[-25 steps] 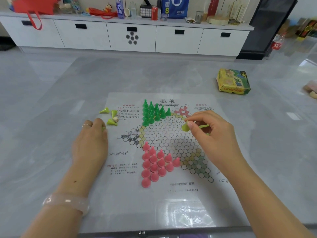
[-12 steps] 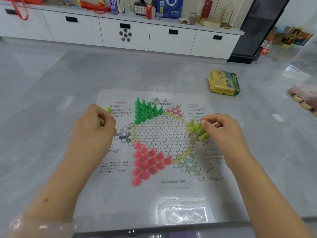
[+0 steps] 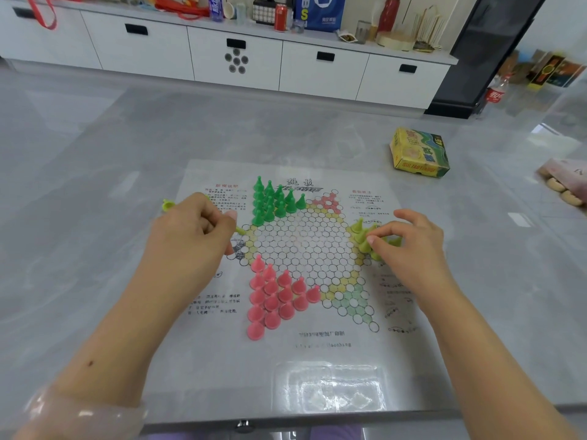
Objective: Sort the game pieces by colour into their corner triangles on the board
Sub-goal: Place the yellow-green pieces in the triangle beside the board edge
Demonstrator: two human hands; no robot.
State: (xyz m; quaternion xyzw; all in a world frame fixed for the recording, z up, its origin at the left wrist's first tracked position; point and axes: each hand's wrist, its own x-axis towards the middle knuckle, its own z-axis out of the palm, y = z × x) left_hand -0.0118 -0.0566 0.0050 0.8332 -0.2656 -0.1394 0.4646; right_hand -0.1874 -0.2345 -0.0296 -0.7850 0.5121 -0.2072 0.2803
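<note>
The paper star board (image 3: 305,246) lies on the grey table. Dark green pieces (image 3: 274,201) fill its upper left triangle and pink pieces (image 3: 273,300) fill the lower left one. Yellow-green pieces (image 3: 358,226) stand in the right triangle. My right hand (image 3: 413,249) rests over them, thumb and finger pinched on one standing yellow-green piece (image 3: 365,246). My left hand (image 3: 190,239) is closed over the board's left edge, with a yellow-green tip (image 3: 240,230) poking out of the fist. One loose yellow-green piece (image 3: 167,205) lies on the table just left of that hand.
A yellow and green box (image 3: 419,154) sits on the table beyond the board's right corner. A clear plastic tray (image 3: 330,389) lies at the near edge. Pink slippers (image 3: 565,182) are at the far right. White cabinets (image 3: 235,55) line the back.
My right hand carried a yellow-green piece from the board's middle to the right triangle. My left hand closed on the loose pieces left of the board and moved right onto its edge.
</note>
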